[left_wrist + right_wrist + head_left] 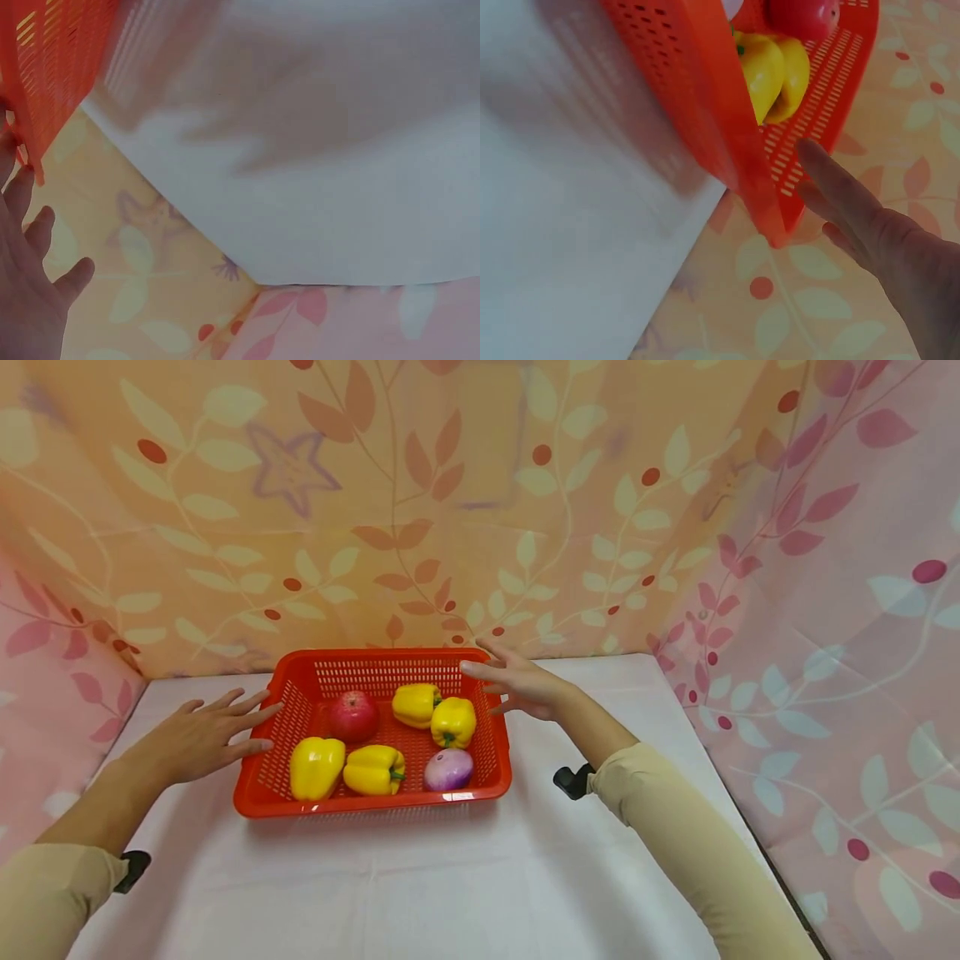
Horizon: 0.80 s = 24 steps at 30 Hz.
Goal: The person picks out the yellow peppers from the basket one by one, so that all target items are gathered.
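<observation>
Leaf-printed cloth (465, 552) hangs behind a slotted basket (390, 803) holding glossy peppers (371, 770).

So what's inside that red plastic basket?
The basket holds four yellow bell peppers, a round red fruit and a purple-white onion. What lies right beneath them is covered, so I can't see it.

Arms covered in plain beige cloth. Left sleeve (48, 902) creased near the cuff; right sleeve (690, 839) gathered in soft folds at its end. Both are cut short of the wrist. A small black piece (133, 871) is seen at the left cuff; a second black piece (573, 781), curved and notched, at the right. Left hand (206, 737) and right hand (522, 681) left bare.
</observation>
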Tool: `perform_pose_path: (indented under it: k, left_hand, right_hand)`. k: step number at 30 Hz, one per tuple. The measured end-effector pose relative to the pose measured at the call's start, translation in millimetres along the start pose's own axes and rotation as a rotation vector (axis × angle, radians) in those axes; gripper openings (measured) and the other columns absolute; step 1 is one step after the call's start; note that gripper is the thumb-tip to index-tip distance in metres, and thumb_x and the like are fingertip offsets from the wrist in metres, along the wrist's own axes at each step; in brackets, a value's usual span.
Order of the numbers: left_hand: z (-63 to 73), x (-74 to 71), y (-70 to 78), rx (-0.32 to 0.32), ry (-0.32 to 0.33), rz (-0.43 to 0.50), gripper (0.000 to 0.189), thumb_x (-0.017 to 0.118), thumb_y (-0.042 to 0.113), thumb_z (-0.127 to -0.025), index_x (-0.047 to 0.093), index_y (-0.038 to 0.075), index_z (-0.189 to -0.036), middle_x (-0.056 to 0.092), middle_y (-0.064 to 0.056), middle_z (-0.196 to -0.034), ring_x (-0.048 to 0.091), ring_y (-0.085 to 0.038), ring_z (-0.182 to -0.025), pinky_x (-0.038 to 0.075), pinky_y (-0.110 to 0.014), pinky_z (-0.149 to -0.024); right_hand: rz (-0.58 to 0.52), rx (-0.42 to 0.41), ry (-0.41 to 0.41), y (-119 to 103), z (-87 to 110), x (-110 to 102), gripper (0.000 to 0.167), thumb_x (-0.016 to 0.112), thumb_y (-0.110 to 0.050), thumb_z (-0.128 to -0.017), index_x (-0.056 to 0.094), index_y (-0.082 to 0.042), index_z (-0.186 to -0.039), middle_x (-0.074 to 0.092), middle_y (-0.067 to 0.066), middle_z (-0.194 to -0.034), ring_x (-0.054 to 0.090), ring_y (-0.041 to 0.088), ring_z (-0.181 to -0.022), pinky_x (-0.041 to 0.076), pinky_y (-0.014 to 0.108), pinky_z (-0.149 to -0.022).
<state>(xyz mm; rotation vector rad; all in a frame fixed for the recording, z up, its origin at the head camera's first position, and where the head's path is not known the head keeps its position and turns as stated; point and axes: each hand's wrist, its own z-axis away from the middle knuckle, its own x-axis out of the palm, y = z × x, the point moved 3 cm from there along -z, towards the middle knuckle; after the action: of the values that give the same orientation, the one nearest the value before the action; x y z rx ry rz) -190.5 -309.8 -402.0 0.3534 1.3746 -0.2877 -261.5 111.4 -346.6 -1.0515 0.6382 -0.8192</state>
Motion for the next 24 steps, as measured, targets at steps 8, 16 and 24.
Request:
perform_pose_path:
  k: [8,16,24]
  left_hand:
    - [-2.8,-1.7,-1.5,-0.008,-0.013,-0.04,0.075,0.054,0.061,-0.094,0.04,0.016,-0.152,0.034,-0.021,-0.157,0.029,-0.053,-0.139,0.021,-0.078,-0.103]
    - [-4.6,-4.8,0.5,0.016,0.01,-0.094,0.071,0.056,0.059,-0.094,0.047,0.015,-0.149,0.039,-0.021,-0.154,0.034,-0.053,-0.137,0.03,-0.077,-0.1]
    - [-5.3,-6.3,3.6,0.011,0.015,-0.094,0.069,0.058,0.057,-0.094,0.048,0.015,-0.148,0.04,-0.021,-0.153,0.036,-0.052,-0.137,0.031,-0.077,-0.1]
  right_hand:
    - [-0.005,0.052,0.007,3.8,-13.5,10.6,0.085,0.064,-0.041,-0.094,0.012,-0.033,-0.16,0.012,0.009,-0.165,0.023,0.052,-0.143,0.038,0.072,-0.1]
    - [-0.022,0.138,0.057,17.4,-27.4,13.9,0.093,0.068,-0.045,-0.091,0.009,-0.026,-0.161,0.017,0.011,-0.164,0.025,0.051,-0.144,0.038,0.072,-0.099]
    - [-0.022,0.177,0.072,22.4,-37.0,21.2,0.099,0.069,-0.049,-0.089,0.006,-0.023,-0.161,0.011,0.01,-0.165,0.022,0.05,-0.144,0.037,0.074,-0.098]
